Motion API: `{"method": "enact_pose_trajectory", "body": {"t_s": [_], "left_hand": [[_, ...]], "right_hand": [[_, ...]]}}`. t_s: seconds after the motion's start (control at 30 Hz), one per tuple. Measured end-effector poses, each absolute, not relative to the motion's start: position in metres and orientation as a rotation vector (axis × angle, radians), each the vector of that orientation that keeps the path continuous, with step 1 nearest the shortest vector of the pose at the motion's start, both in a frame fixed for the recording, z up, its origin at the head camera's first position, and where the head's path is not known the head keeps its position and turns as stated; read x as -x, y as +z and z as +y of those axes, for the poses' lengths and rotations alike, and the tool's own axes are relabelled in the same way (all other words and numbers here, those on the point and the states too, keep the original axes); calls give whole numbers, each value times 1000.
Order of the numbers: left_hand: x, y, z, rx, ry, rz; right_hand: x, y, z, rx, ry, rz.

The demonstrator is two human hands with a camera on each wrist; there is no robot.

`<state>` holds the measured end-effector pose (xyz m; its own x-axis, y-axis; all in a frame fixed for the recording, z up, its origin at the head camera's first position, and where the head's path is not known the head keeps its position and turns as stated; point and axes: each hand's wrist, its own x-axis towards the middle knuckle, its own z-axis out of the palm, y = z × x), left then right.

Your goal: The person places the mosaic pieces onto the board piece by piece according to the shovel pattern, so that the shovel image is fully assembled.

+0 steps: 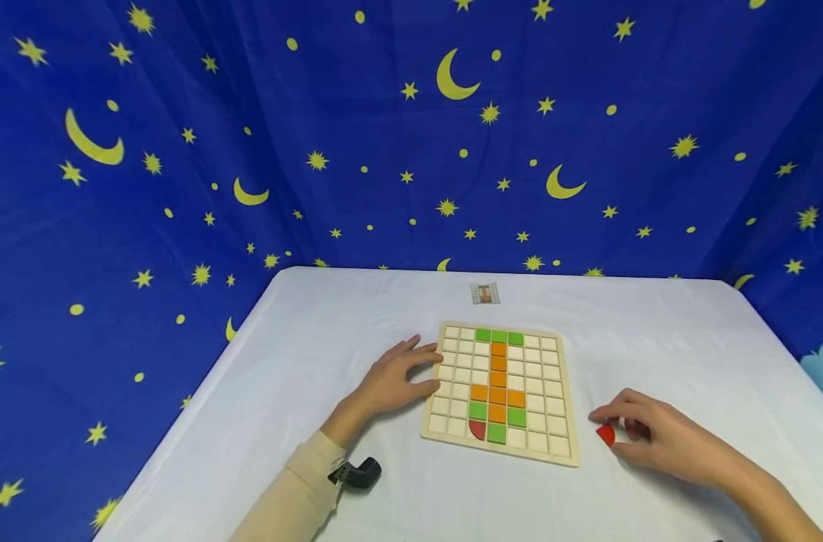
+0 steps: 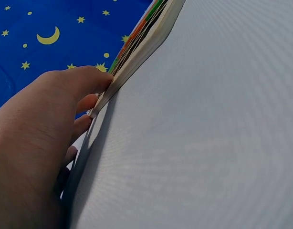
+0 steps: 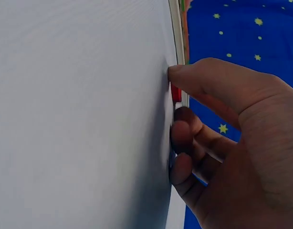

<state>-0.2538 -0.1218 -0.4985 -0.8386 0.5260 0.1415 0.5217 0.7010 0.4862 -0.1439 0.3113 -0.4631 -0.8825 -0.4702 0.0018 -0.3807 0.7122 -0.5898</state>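
Observation:
A pale wooden grid board [image 1: 547,444] lies on the table, with orange square tiles [image 1: 498,379] forming a column and a short crossbar. Green square tiles [image 1: 499,336] sit at its far and near ends, and a red quarter-circle tile [image 1: 477,430] fills one near cell. My left hand [image 1: 392,382] touches the board's left edge with thumb and fingertips; in the left wrist view the thumb rests against the wooden rim [image 2: 141,55]. To the right of the board, my right hand [image 1: 662,436] pinches another red quarter-circle tile [image 1: 606,434], partly hidden by the thumb in the right wrist view.
A small picture card [image 1: 485,293] lies behind the board. White cloth [image 1: 357,301] covers the table. Blue curtains [image 1: 384,128] with yellow moons and stars enclose the back and sides. A black device [image 1: 357,474] is strapped at the left wrist.

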Motion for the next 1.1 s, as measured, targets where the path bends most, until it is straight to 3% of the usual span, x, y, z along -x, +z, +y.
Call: {"method": "enact_pose_trajectory", "body": {"t_s": [0.4, 1.1], "left_hand": [[254, -498, -121, -902, 840, 2886], [254, -498, -121, -904, 813, 2886]], "right_hand": [[148, -469, 306, 807, -922, 2827], [159, -460, 276, 760, -1007, 2839]]}}
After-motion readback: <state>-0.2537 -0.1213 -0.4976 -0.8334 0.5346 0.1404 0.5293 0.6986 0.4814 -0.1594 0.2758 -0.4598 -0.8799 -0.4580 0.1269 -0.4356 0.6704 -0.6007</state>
